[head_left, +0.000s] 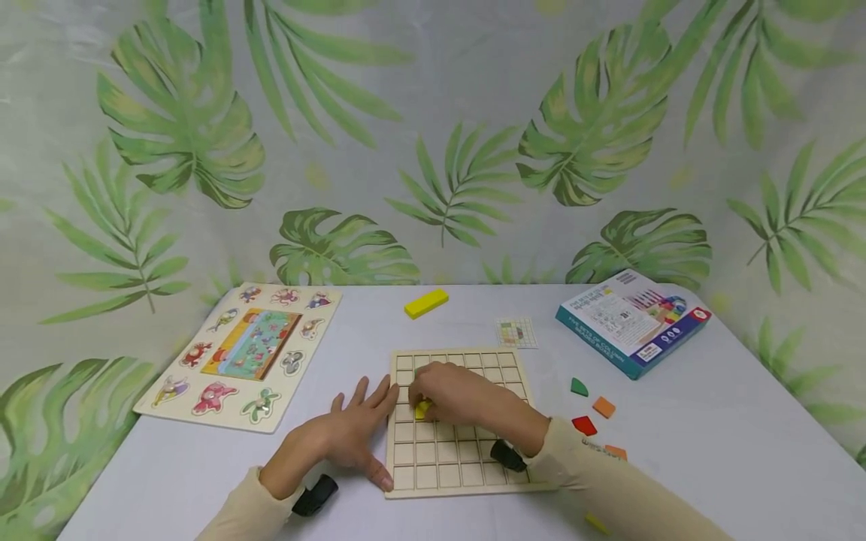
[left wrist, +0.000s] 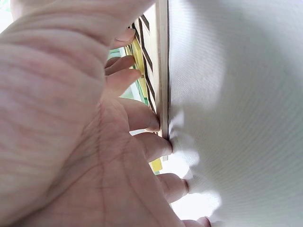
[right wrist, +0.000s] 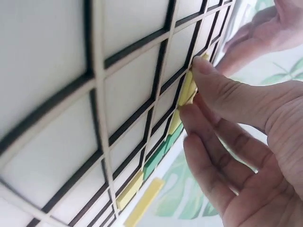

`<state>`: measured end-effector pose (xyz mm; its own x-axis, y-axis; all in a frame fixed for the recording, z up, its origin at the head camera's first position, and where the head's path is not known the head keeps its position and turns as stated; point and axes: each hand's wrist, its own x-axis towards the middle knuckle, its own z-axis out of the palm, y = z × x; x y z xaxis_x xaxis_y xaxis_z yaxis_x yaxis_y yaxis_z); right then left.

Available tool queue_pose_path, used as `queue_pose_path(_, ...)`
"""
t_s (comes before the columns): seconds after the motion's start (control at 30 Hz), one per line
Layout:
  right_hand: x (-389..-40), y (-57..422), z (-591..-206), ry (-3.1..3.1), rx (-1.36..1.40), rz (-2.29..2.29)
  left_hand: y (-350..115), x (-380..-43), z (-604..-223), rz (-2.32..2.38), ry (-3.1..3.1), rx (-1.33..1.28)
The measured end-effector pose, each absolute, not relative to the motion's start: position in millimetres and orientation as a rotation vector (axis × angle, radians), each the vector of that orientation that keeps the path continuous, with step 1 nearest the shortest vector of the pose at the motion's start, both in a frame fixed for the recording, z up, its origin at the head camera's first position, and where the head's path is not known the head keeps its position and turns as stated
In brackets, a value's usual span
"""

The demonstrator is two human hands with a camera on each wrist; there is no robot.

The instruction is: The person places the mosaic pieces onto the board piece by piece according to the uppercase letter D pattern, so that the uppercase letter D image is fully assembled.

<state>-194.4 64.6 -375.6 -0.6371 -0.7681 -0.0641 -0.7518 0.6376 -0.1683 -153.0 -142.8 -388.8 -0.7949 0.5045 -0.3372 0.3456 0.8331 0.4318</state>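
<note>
A wooden grid board (head_left: 448,477) with square recesses lies flat on the table. My right hand (head_left: 460,389) reaches over it and pinches a small yellow piece (head_left: 422,410) near the board's left side. Seen from the right wrist, the thumb and fingertips are right at that yellow piece (right wrist: 187,87) in its recess. Green pieces (right wrist: 154,157) and another yellow piece (right wrist: 129,191) sit in recesses farther along. With fingers spread, my left hand (head_left: 353,434) rests along the board's left edge, its thumb at the near corner. The left wrist view shows its fingertips at that edge (left wrist: 164,71).
To the left lies an animal knob puzzle board (head_left: 280,409). A yellow block (head_left: 426,303) and a patterned grid card (head_left: 516,333) lie behind the grid board. At the right are a game box (head_left: 629,319) and loose green (head_left: 579,387), orange (head_left: 604,407) and red (head_left: 585,426) pieces.
</note>
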Motion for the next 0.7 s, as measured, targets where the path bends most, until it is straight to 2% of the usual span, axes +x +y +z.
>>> queue_pose_path(0.3,-188,76,-379,2.752,-1.247,-0.163,-141,-154,-389,0.464,2.566,0.647)
queue_pose_path(0.7,-169,120,-374,2.77,-1.247,-0.28,-141,-153,-390,0.488,2.571,0.617)
